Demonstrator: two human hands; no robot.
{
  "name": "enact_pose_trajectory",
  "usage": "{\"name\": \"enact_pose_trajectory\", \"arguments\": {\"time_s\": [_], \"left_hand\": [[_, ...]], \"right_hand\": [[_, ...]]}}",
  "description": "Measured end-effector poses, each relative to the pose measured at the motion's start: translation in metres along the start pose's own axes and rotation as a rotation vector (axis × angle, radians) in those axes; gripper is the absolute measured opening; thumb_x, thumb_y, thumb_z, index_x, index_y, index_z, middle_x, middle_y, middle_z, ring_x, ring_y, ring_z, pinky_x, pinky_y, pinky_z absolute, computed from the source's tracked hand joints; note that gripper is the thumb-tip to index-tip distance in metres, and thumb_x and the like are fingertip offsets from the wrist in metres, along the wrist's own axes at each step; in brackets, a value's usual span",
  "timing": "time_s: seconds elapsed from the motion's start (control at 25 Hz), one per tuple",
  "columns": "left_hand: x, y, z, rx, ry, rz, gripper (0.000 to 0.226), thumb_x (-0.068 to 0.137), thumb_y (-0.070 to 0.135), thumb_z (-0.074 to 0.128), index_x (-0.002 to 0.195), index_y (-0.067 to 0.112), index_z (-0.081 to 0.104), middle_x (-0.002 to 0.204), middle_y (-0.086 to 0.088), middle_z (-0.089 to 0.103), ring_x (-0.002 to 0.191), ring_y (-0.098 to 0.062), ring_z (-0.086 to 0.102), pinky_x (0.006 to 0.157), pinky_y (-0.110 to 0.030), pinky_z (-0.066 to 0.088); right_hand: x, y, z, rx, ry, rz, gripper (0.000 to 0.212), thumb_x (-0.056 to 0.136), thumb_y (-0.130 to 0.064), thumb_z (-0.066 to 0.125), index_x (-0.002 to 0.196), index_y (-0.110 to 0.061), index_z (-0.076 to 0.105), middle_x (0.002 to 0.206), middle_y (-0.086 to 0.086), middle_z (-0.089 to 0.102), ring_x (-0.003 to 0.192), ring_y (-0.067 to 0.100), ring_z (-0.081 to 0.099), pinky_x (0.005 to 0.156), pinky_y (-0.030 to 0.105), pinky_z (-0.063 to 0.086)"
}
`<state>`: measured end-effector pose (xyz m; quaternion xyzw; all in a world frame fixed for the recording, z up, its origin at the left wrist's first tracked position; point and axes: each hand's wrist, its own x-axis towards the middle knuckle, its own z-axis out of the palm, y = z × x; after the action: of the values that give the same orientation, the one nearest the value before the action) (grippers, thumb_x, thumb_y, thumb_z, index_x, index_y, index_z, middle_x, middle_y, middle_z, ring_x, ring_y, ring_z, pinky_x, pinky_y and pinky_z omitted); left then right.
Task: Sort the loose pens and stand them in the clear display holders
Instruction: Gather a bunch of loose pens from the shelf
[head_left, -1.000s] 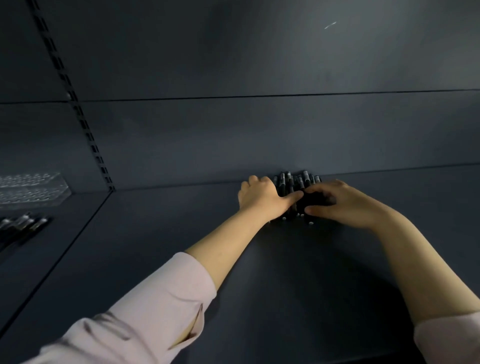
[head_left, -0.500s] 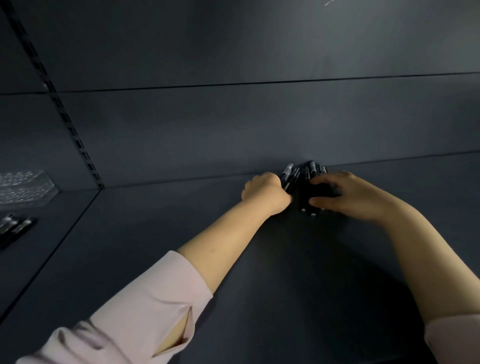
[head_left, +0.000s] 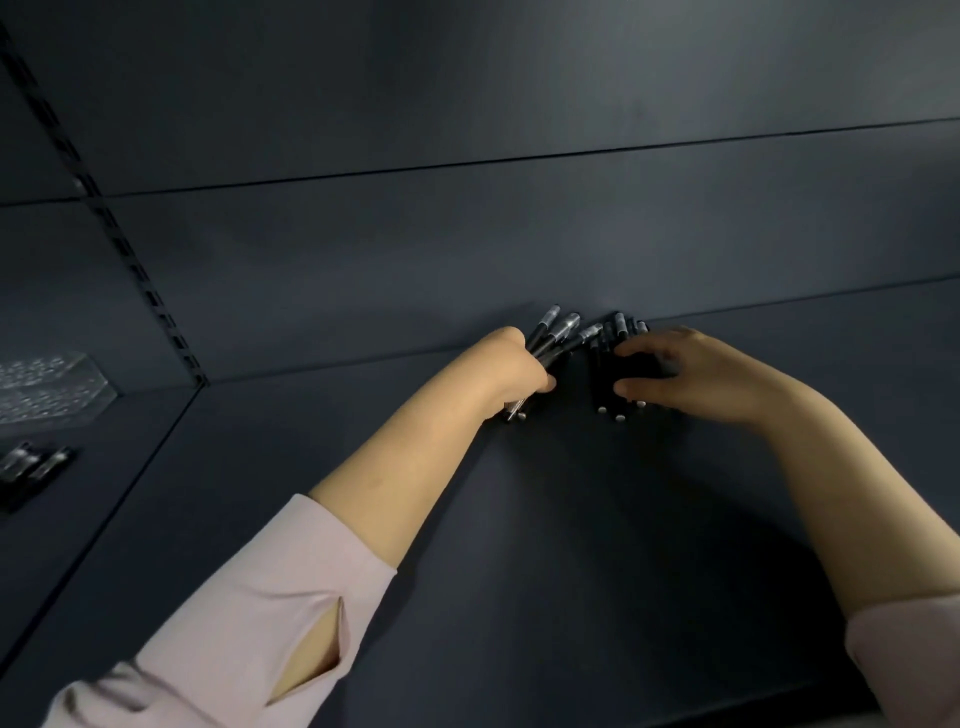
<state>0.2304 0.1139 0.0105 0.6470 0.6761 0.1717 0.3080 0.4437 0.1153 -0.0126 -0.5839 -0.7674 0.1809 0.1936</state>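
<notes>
The back wall is made of dark blue-grey panels, with thin horizontal seams between them. At the left a slotted metal rail runs up the wall. The shelf below has the same dark colour; a narrow gap separates it from the next shelf. The light is dim and soft.

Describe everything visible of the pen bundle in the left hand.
The pen bundle is a handful of slim dark barrels with silvery ends fanned toward the back wall. The left hand grips its middle; ends poke out below the fist. It is apart from the pile the right hand holds. Shelf contact is unclear.
</notes>
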Motion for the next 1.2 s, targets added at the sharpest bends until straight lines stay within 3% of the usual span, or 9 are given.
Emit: {"name": "enact_pose_trajectory", "arguments": {"time_s": [0.08,0.2,0.32,0.4,0.52,0.68,0.84,1.0,1.2], "left_hand": [[-0.008,-0.006,-0.007,-0.259,-0.091,-0.051,0.025,0.090,0.016,0.068,0.106,0.006,0.051,0.095,-0.007,0.063,0.083,-0.020,0.066,0.065,-0.033,0.052],[-0.027,-0.022,-0.018,-0.549,-0.237,-0.100,0.010,0.092,0.009,0.066,0.095,0.007,0.056,0.077,-0.006,0.069,0.082,-0.019,0.070,0.071,-0.031,0.052],[-0.053,-0.037,-0.035,-0.659,-0.265,-0.072,0.007,0.091,0.011,0.067,0.093,0.009,0.061,0.067,-0.003,0.072,0.069,-0.011,0.071,0.060,-0.023,0.054],[-0.072,-0.048,-0.050,-0.704,-0.274,-0.047,0.006,0.091,0.012,0.067,0.093,0.010,0.062,0.068,-0.002,0.073,0.066,-0.009,0.072,0.053,-0.020,0.055],[-0.102,-0.074,-0.080,-0.771,-0.258,-0.002,0.009,0.091,0.010,0.067,0.098,0.008,0.063,0.072,-0.004,0.075,0.072,-0.011,0.074,0.057,-0.022,0.058],[-0.141,-0.136,-0.133,-0.780,-0.192,0.054,0.018,0.091,0.013,0.066,0.108,0.007,0.066,0.087,-0.009,0.077,0.090,-0.019,0.074,0.068,-0.025,0.059],[-0.173,-0.230,-0.196,-0.889,-0.080,0.056,0.014,0.091,0.009,0.066,0.103,0.005,0.069,0.087,-0.009,0.077,0.088,-0.023,0.075,0.058,-0.023,0.057],[-0.197,-0.329,-0.269,-0.999,0.042,0.003,0.013,0.091,0.001,0.062,0.103,-0.001,0.068,0.092,-0.016,0.076,0.084,-0.026,0.075,0.060,-0.027,0.060],[-0.211,-0.418,-0.335,-1.057,0.068,-0.021,0.016,0.094,-0.002,0.057,0.107,-0.004,0.066,0.101,-0.021,0.074,0.090,-0.031,0.074,0.065,-0.031,0.061]], "right_hand": [[-0.003,-0.006,-0.001,-0.024,0.049,-0.014,0.043,0.083,-0.042,0.068,0.124,-0.028,0.060,0.123,0.000,0.057,0.113,0.017,0.052,0.090,0.027,0.037],[-0.009,-0.025,0.000,0.094,0.083,-0.005,0.035,0.085,-0.041,0.066,0.117,-0.028,0.064,0.116,-0.008,0.063,0.110,0.011,0.057,0.094,0.026,0.041],[-0.016,-0.067,0.009,0.393,0.014,-0.027,0.019,0.087,-0.038,0.064,0.100,-0.026,0.070,0.097,-0.011,0.072,0.093,0.003,0.065,0.089,0.024,0.049],[-0.019,-0.099,0.020,0.469,-0.016,-0.040,0.021,0.089,-0.037,0.063,0.094,-0.018,0.070,0.089,-0.004,0.073,0.086,0.010,0.068,0.080,0.024,0.054],[-0.022,-0.154,0.037,0.650,-0.030,0.003,0.021,0.088,-0.029,0.066,0.092,-0.009,0.068,0.079,0.000,0.069,0.075,0.009,0.066,0.069,0.020,0.055],[-0.025,-0.243,0.069,0.928,-0.084,0.033,0.018,0.088,-0.017,0.066,0.101,-0.004,0.066,0.080,0.004,0.067,0.067,0.007,0.063,0.066,0.019,0.056],[-0.019,-0.349,0.127,1.003,-0.119,0.011,0.018,0.093,-0.012,0.060,0.107,-0.002,0.063,0.081,0.006,0.067,0.063,0.009,0.062,0.060,0.019,0.054],[-0.007,-0.445,0.188,1.057,-0.076,0.069,0.035,0.093,-0.010,0.060,0.125,-0.015,0.050,0.080,0.006,0.067,0.056,0.009,0.058,0.055,0.021,0.053],[0.010,-0.520,0.242,1.049,-0.019,0.171,0.050,0.092,-0.007,0.056,0.138,-0.021,0.040,0.078,0.005,0.063,0.051,0.010,0.054,0.047,0.021,0.048]]}}
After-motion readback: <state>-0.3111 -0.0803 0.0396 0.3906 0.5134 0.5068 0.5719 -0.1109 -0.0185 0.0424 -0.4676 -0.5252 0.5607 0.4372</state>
